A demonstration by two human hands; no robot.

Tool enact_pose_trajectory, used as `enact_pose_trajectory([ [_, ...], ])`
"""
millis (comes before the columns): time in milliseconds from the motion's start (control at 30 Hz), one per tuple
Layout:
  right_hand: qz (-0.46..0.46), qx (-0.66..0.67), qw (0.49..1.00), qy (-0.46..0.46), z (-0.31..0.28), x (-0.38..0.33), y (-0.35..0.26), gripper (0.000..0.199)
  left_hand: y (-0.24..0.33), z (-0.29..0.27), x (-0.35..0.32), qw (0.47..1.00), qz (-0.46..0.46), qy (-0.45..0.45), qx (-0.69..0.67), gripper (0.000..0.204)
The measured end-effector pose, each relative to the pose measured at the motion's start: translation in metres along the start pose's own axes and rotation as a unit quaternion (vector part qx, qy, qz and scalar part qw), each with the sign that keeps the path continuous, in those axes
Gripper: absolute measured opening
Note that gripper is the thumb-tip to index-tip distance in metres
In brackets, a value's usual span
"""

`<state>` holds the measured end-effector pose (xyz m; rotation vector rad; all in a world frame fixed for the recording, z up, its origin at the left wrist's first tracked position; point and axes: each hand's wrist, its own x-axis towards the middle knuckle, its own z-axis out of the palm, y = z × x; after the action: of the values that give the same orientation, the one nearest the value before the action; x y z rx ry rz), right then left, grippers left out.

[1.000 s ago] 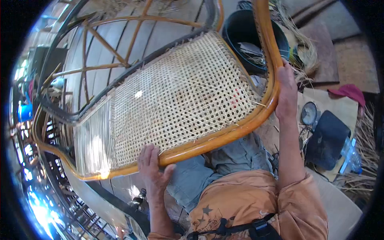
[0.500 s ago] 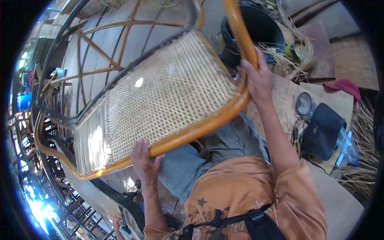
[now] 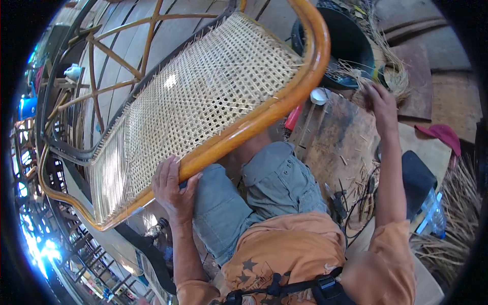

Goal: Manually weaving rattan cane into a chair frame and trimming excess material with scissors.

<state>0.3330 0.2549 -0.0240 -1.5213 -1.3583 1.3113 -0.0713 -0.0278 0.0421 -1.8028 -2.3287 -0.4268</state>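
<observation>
Cane-woven chair frame (image 3: 203, 107) spans 10 o'clock; left hand (image 3: 173, 185) grips its rail closed. Right hand (image 3: 381, 101), fingers loosely curled, touches cane strands (image 3: 356, 71) at 2 o'clock. Advisably steady the rail firmly.

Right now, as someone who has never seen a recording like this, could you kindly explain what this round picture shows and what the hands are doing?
The picture comes from a wide fisheye camera worn on a person's head, looking down, so straight edges bend. No machine is involved; these are bare hands. The left hand grips the orange-brown wooden rim of a chair frame with a woven cane panel, which rests over the knees. The right hand reaches into loose cane strands beside a black bucket. A worn wooden board lies below, and a red cap lies to the right.
</observation>
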Motion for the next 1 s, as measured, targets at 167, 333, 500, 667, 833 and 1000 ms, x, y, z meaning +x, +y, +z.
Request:
enact_pose_trajectory([
  [167,0.079,0.025,0.988,0.131,-0.012,-0.056,0.048,0.020,0.000,-0.005,0.008,0.999,-0.011,-0.040,-0.024,0.061],
  [333,0.099,0.011,0.972,0.214,-0.006,-0.117,0.080,0.018,0.001,0.002,0.005,0.998,-0.024,-0.053,-0.017,0.060],
  [500,0.107,-0.076,0.968,0.215,-0.001,-0.145,0.069,0.016,0.006,0.006,0.008,0.999,-0.004,-0.051,0.011,0.055],
  [667,0.106,-0.093,0.969,0.204,-0.003,-0.175,0.077,0.016,0.012,0.004,0.014,0.997,-0.031,-0.060,0.023,0.053],
  [833,0.131,-0.137,0.968,0.164,0.003,-0.203,0.087,0.016,0.008,0.008,0.013,0.999,-0.018,-0.035,-0.004,0.060],
  [1000,0.128,-0.243,0.956,0.100,0.007,-0.218,0.118,0.024,0.001,0.009,0.005,1.000,-0.013,0.002,0.009,0.065],
])
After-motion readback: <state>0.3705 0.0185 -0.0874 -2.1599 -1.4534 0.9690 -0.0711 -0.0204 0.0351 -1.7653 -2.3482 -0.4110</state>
